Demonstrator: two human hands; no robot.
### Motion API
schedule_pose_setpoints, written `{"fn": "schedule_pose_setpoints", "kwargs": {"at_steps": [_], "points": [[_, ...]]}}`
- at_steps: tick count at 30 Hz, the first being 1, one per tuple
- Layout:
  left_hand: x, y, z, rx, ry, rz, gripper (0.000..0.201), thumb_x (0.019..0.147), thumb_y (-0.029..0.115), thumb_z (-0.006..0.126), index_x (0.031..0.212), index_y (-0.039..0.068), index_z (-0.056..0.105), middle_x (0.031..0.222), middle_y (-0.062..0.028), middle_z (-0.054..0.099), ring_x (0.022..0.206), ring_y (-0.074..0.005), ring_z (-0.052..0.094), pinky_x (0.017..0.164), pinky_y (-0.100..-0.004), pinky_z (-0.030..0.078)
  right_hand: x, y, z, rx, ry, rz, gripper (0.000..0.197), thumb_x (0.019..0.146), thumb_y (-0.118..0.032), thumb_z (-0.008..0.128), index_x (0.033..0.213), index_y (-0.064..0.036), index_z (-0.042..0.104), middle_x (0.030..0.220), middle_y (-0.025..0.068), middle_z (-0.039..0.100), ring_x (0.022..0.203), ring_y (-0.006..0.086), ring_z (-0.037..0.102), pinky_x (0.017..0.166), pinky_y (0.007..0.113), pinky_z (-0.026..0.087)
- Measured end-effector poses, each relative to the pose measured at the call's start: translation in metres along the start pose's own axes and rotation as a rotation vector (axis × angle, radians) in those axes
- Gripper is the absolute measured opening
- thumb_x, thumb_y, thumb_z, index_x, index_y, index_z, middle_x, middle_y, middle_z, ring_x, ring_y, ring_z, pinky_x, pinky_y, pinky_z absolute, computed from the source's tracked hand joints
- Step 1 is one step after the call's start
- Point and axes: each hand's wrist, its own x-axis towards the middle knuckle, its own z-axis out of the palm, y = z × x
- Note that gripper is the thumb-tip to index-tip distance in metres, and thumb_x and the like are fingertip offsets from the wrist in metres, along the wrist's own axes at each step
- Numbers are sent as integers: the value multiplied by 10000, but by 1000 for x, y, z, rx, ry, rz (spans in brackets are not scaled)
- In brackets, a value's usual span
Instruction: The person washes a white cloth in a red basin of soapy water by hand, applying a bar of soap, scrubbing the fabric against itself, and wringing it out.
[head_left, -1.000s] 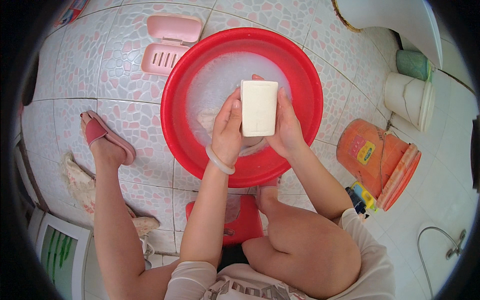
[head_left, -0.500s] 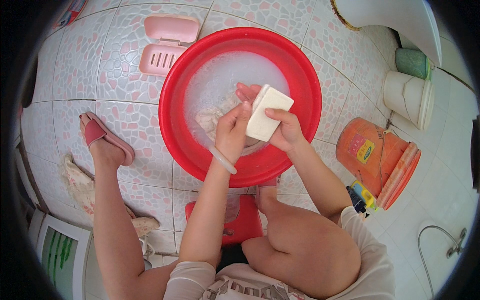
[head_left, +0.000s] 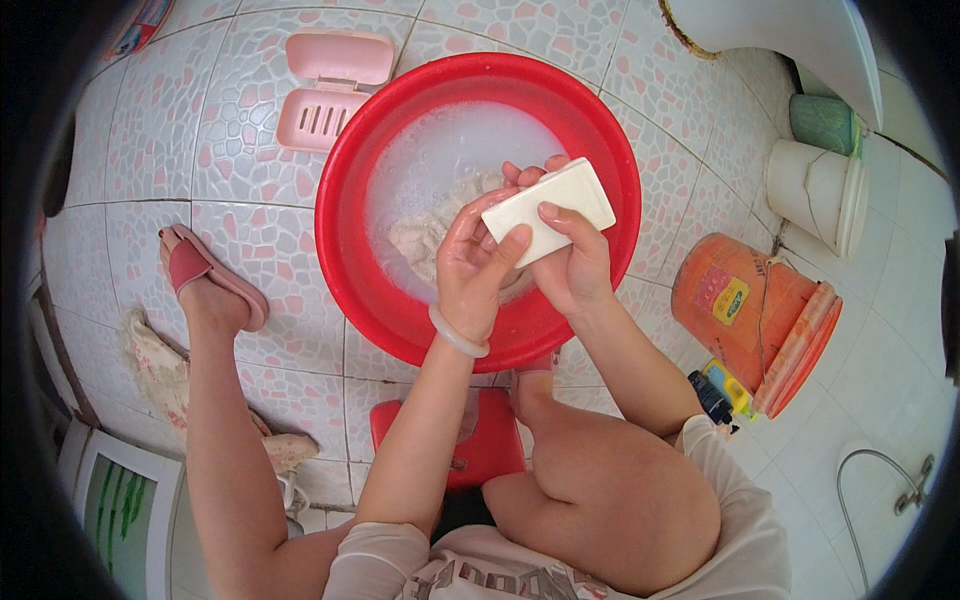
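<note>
Above the red basin (head_left: 345, 290), both my hands hold a white rectangular bar of soap (head_left: 556, 206). My left hand (head_left: 470, 262) grips its left end, thumb on top, with a pale bangle (head_left: 458, 333) at the wrist. Round the right part of the bar closes my right hand (head_left: 582, 262), its thumb lying across the upper face. Below, a pale wet cloth (head_left: 425, 238) sits partly sunk in cloudy, sudsy water (head_left: 440, 140).
A pink soap box (head_left: 320, 118) lies opened left of the basin. To the right are an orange bucket (head_left: 735, 305), a white bucket (head_left: 812, 195) and a green container (head_left: 822, 122). A red stool (head_left: 490, 435) is under me; a crumpled cloth (head_left: 165, 375) lies at left.
The soap bar has turned from upright to nearly level and shifted a little right. My left hand has moved right, its thumb now on the bar's face.
</note>
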Motion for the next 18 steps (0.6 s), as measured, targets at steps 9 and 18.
{"fn": "schedule_pose_setpoints", "kwargs": {"at_steps": [9,18], "points": [[2,0,2,152,211,30,272,919,203,511,1054,-26,573,976,-66,613,892,-104,540,816,-243,437,-3,4,2,-56,-55,-23,401,743,-14,541,1118,-92,421,1002,103,519,1206,294,383,1042,420,286],[12,17,-13,106,321,-68,332,962,217,382,1163,-29,477,1157,-177,542,1045,-244,563,882,-309,454,-2,6,-3,122,38,70,363,736,11,543,1077,-69,448,988,105,547,1213,293,388,1039,416,297]]}}
